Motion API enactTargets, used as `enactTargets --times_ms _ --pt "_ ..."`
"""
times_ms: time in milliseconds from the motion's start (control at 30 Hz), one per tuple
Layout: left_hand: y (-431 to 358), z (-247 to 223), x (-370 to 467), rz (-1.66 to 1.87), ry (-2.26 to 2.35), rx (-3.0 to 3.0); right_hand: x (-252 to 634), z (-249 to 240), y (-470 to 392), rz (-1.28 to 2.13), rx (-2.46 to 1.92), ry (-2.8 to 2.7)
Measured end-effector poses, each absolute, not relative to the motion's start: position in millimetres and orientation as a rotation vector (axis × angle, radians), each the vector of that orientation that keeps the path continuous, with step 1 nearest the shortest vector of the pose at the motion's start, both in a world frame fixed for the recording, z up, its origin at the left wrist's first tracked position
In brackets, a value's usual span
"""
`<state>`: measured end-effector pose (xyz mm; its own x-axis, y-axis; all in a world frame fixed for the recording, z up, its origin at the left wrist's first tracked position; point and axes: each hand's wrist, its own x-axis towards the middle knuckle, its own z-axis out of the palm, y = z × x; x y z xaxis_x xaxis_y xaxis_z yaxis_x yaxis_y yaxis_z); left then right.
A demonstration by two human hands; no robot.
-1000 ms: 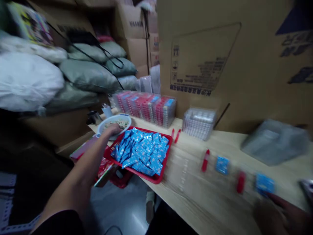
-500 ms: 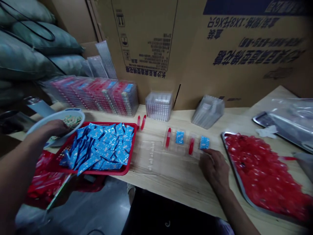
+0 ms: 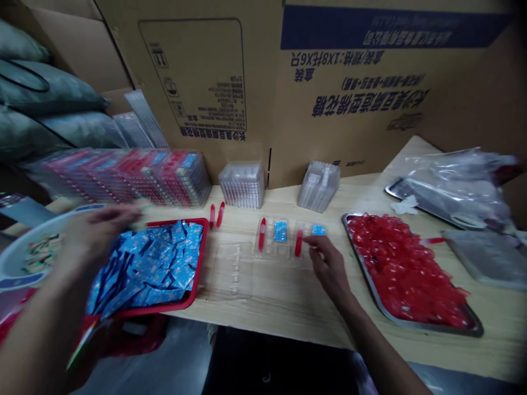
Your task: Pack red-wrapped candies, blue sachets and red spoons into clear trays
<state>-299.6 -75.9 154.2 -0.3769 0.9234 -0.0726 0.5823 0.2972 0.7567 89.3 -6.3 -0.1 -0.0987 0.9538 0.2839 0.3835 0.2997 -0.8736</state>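
Note:
My left hand [image 3: 102,222], smeared by motion, is over the left part of a red basket [image 3: 201,263] of blue sachets [image 3: 160,269]. Its fingers are closed, with small pale pieces blurred at the tips. Similar pieces [image 3: 43,252] lie in the light blue bowl [image 3: 16,260] beside it. My right hand [image 3: 331,266] has bent fingers at the right clear plastic tray [image 3: 307,226], which holds a red tube [image 3: 298,243] and a blue sachet [image 3: 318,230]. A second clear tray [image 3: 270,249] with a red tube [image 3: 262,235] and a blue sachet [image 3: 280,231] lies left of it.
An open clear lid [image 3: 224,274] lies beside the basket. Behind stand filled packs [image 3: 164,175], stacked clear trays [image 3: 242,186], another stack [image 3: 319,186] and a large carton [image 3: 263,109]. To the right, a metal tray [image 3: 366,274] holds red plastic pieces [image 3: 407,269].
My left hand has come up out of the bowl, towards the basket, with small pieces at its fingertips. My right hand remains at the right tray. The whole view has shifted.

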Motion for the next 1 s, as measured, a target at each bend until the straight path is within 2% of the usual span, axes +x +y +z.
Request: enactTargets --times_ms 133,200,333,533,800,1000 --pt "-26.0 87.8 -188.0 1.041 1.708 1.084 49.2 27.1 10.7 1.767 -0.958 -1.344" --pt "2.0 58.3 -144.9 1.156 1.438 0.954 38.0 29.6 23.3 1.994 -0.836 -1.254" --pt "35.2 25.1 -101.9 1.172 1.286 0.899 39.3 12.2 50.4 1.724 -1.042 -1.420" --pt "35.9 11.9 -97.0 1.196 1.221 0.815 45.0 -17.4 70.3 1.401 -1.174 -1.519" --pt "31.4 -4.8 -106.1 1.322 1.381 0.826 39.9 -29.1 71.3 1.303 -1.110 -1.480" --pt "28.2 -3.1 -110.7 1.430 1.529 1.235 38.9 -24.3 66.9 1.280 -1.001 -1.419"
